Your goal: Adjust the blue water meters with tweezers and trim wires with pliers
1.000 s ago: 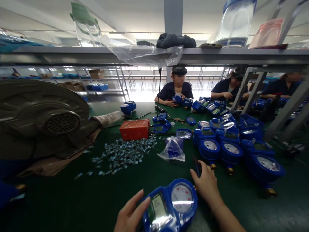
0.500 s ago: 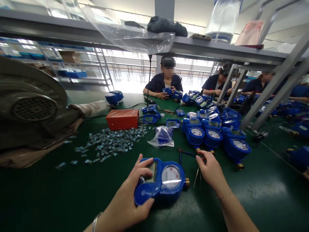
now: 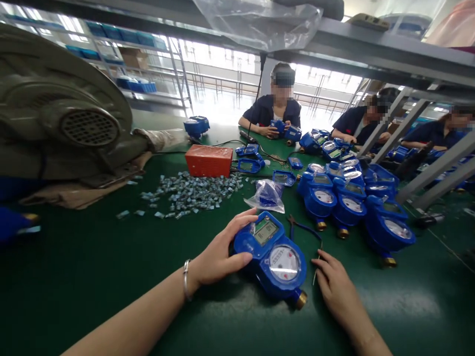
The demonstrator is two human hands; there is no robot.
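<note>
While the left hand (image 3: 218,254) grips a blue meter (image 3: 270,257) at its display end, thumb on the near side and fingers reaching over the far edge, the right hand (image 3: 339,282) pinches a thin wire (image 3: 314,278) between its fingertips, just beside the meter. This meter lies on a green table (image 3: 111,277), front and centre, its lit-grey display and round dial facing up and its brass end (image 3: 301,299) pointing toward the lower right. A silver bracelet (image 3: 186,279) circles the left wrist. Just beyond the right hand lies a pair of dark-handled pliers (image 3: 307,228), near a clear bag (image 3: 265,195) with something blue inside. Farther left, small pale-blue pieces (image 3: 193,193) spread loosely in front of an orange box (image 3: 209,161), and a large olive blower (image 3: 63,94) fills the left side. More blue meters (image 3: 351,205) crowd together on the right. Across the table, a co-worker in dark clothing (image 3: 278,111) holds another blue unit (image 3: 277,126).
</note>
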